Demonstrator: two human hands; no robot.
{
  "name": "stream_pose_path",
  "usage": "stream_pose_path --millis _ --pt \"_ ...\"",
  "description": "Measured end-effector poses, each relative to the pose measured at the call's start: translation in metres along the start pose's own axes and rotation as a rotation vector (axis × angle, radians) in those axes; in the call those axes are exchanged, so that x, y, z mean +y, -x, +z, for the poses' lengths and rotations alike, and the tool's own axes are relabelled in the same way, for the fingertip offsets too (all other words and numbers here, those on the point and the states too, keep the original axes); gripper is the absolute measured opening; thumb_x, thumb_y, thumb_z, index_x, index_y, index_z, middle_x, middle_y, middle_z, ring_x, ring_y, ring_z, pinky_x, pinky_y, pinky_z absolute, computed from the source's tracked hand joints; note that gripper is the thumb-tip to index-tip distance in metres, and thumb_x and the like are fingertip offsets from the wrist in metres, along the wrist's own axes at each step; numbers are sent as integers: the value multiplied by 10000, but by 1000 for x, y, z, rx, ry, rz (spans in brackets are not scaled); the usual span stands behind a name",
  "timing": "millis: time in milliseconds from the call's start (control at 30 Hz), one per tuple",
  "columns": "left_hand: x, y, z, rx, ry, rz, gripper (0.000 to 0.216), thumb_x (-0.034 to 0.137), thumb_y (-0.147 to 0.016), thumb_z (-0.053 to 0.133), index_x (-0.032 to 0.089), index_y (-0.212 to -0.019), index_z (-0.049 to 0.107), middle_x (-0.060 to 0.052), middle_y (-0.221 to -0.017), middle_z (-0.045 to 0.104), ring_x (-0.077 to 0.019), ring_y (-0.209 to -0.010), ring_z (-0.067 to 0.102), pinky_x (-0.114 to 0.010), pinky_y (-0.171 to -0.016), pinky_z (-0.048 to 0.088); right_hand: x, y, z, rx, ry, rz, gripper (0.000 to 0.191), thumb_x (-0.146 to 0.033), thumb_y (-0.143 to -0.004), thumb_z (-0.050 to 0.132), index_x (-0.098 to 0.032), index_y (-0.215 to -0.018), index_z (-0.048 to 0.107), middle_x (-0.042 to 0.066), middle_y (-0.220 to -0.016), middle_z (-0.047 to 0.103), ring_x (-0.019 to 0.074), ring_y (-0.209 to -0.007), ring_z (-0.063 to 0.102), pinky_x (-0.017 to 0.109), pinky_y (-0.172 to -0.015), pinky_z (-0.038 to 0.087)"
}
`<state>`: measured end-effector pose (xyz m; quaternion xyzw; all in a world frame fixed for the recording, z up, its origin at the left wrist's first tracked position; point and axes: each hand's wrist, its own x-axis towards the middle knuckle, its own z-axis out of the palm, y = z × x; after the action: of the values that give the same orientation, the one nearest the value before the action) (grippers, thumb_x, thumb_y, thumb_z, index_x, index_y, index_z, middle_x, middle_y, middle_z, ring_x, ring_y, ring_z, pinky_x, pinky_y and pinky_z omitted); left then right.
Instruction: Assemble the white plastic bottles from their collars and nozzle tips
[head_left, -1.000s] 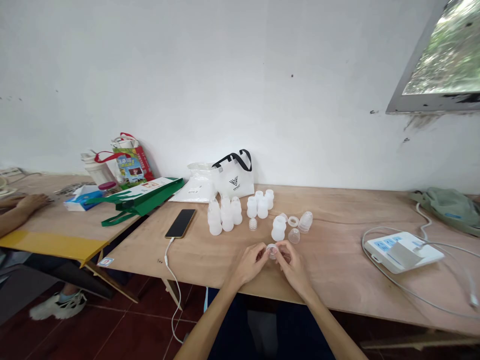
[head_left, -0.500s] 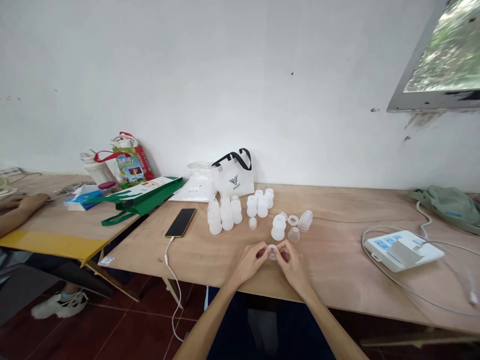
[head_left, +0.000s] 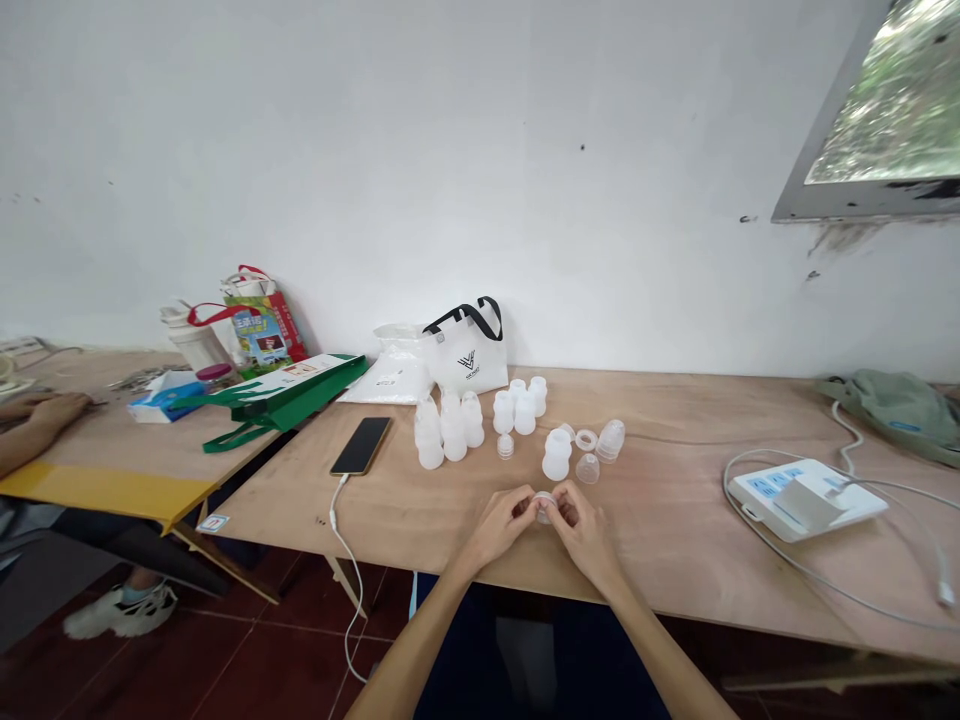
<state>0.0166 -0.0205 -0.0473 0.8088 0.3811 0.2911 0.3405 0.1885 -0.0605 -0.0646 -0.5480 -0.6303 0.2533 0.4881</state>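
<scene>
Both hands meet near the table's front edge around a small translucent bottle collar ring (head_left: 544, 497); any part inside it is too small to tell. My left hand (head_left: 501, 522) pinches the ring's left side. On its right side, the fingers of my right hand (head_left: 581, 528) are closed, the tips partly covering it. Just beyond stands an open white baby bottle (head_left: 556, 456). Close to that bottle lie a clear dome cap (head_left: 588, 469), a loose white ring (head_left: 586, 441) and a tilted clear cap (head_left: 611, 441). A small ribbed translucent piece (head_left: 505, 447) sits further left.
Several capped bottles (head_left: 453, 428) and several open bottles (head_left: 524, 410) stand behind. A phone (head_left: 361, 446) on a cable lies left. White bags (head_left: 469, 350) lean on the wall. A power strip (head_left: 806, 500) with cords is right. Another person's hand (head_left: 60, 410) rests on the left table.
My right fingertips have shifted slightly over the collar ring, and the ring's tilt looks a little different. Both hands stay in the same place; the bottles have not moved.
</scene>
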Motion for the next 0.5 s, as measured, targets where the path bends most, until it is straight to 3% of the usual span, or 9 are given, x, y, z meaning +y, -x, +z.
stream_pose_path --millis 500 --pt "2 0 2 28 -15 -19 367 399 -987 445 194 -682 443 39 -663 494 -125 -646 447 -246 -628 332 8 2 5 22 105 -51 334 -535 -991 487 -266 -792 474 -44 -623 570 153 -510 525 272 -559 395"
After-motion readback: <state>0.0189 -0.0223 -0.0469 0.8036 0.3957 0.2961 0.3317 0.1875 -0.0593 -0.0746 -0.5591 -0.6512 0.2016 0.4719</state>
